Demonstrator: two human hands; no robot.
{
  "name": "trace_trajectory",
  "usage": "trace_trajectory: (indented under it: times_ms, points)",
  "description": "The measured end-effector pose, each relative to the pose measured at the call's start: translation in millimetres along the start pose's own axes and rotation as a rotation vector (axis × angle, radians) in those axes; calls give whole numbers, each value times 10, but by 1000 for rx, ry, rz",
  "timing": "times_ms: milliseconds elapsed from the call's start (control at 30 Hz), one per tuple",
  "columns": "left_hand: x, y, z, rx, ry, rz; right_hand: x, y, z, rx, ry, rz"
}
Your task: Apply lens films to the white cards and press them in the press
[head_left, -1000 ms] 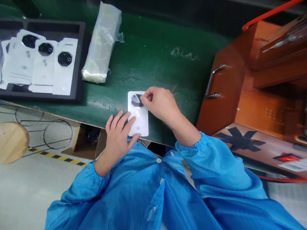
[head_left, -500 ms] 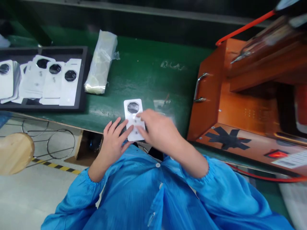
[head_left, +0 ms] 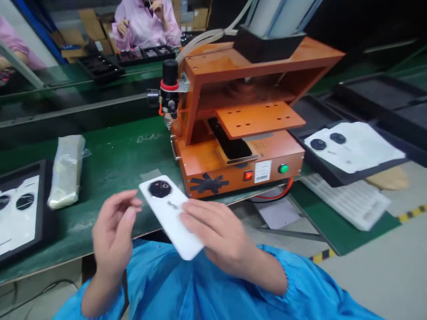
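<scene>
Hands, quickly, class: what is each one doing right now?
Left hand: open, empty, beside the white phone back cover.
Right hand: holding the white phone back cover.

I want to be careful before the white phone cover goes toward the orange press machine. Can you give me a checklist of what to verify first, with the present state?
1. Right hand holds the white cover: ok, fingers lie on it.
2. Left hand is free: ok, open beside the cover, apart from it.
3. Cover lifted off the green table: ok, tilted.
4. Slot under the plate of the orange press is free: not ok, a dark part lies there.
5. Film on the cover's camera ring: cannot tell, blurred.
</scene>
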State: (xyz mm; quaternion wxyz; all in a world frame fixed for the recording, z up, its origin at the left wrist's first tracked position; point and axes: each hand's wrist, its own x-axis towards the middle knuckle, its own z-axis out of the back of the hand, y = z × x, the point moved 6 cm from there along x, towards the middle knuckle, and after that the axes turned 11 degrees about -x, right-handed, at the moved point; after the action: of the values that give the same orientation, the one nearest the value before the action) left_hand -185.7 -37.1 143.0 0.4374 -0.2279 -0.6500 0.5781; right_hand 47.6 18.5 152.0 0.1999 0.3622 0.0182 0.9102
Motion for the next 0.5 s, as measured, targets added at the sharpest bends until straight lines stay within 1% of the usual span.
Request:
trace_trajectory:
  times_ms: [33, 67, 100, 133, 200, 267, 300, 367, 433, 500]
  points:
    - [174, 2, -297, -83, 75, 110, -157, -102, 163, -28, -30, -32]
    - [342, 7, -645, -162, 209, 214, -315, -194, 304, -71, -59, -56]
    - [512, -5, -979, -252, 306, 277, -466, -276, 420, -124, -88, -77]
    - [679, -2, -1282, -312, 356, 342, -604, -348, 517, -180, -119, -95]
    - [966, 23, -1820, -404, 402, 443, -831, -466, 658, -286, -182, -142]
    - [1156, 42, -2249, -514, 405, 494, -981, -542, 737, -368, -222, -181]
    - [1214, 50, -2411, -566, 390, 507, -1028, -567, 760, -399, -231, -193]
    - [1279, 67, -2625, -644, 329, 517, -1078, -611, 787, -440, -227, -209]
    - [1319, 78, -2719, -690, 246, 508, -1095, -655, 815, -456, -226, -210]
    - [1366, 78, -2756, -714, 188, 488, -1100, -712, 855, -463, -240, -204]
